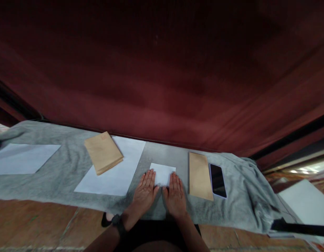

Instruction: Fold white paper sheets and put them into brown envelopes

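A small white piece of paper (163, 173), seemingly folded, lies flat on the grey cloth (69, 157) in front of me. My left hand (146, 189) rests palm down on its left edge, fingers stretched out. On its right edge lies my right hand (174, 196), also flat with fingers extended. Both thumbs point inward near the paper's lower edge. To the left, several brown envelopes (103, 152) are stacked on a white paper sheet (117, 182). Right of my hands is another brown envelope (200, 176), set lengthwise.
A phone (218, 180) with a dark screen lies beside the right envelope. Another white sheet (22, 159) is at the far left. A dark red wall (162, 87) rises behind the cloth. White sheets (309, 203) sit lower at the far right, above the tiled floor (33, 224).
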